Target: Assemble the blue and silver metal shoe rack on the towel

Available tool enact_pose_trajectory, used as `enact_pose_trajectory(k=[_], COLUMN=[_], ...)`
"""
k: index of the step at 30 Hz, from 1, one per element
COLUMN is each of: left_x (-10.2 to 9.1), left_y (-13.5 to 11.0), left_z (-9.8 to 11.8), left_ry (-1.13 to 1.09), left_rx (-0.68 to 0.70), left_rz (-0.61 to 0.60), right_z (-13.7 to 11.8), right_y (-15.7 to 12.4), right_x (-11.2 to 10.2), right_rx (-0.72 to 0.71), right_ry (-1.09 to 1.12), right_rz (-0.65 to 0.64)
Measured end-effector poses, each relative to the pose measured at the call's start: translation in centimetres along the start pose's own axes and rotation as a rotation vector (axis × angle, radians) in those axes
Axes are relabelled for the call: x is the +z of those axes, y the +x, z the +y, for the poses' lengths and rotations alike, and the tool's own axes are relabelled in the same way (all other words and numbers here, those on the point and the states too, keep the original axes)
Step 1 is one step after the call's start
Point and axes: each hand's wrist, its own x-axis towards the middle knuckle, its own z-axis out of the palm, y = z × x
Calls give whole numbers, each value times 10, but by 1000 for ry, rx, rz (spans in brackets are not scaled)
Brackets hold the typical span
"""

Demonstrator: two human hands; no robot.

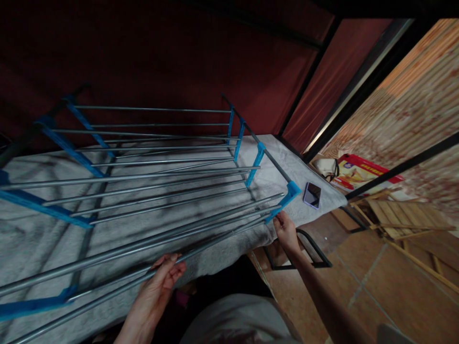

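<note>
A rack of grey metal tubes (pixel 154 196) and blue plastic brackets (pixel 255 165) lies across a grey blanket (pixel 218 241). In the lower middle, my left hand (pixel 161 277) is closed loosely round the nearest long metal tube (pixel 107 296), thumb on top and fingers curled below. My right hand (pixel 286 231) pinches at the lower end of the front right blue bracket (pixel 287 198), where the tube's far end meets it. The fingertips there are partly hidden, and I cannot tell how far the tube end sits in the bracket. At the lower left, another blue bracket (pixel 39 306) lies near the tubes.
A phone (pixel 312 195) lies on the blanket's right corner. Beyond it are a red and yellow box (pixel 362 172) and a folded wooden chair (pixel 409 220) on the tiled floor (pixel 358 272). Dark metal frame bars (pixel 405 165) cross the right side, with a dark red wall (pixel 161 57) behind.
</note>
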Motion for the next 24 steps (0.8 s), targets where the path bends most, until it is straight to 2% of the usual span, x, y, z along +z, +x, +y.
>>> enact_pose_trajectory(k=[5, 16, 24], left_x=[11, 18, 21], left_y=[-6, -8, -7], left_z=[3, 13, 11], left_ry=[16, 44, 16], left_rx=[1, 65, 74], left_rz=[-3, -67, -104], right_z=[-2, -6, -10], right_y=[0, -3, -5], right_x=[-1, 1, 7], right_rx=[0, 18, 32], right_ry=[-3, 8, 39], right_rz=[-3, 2, 73])
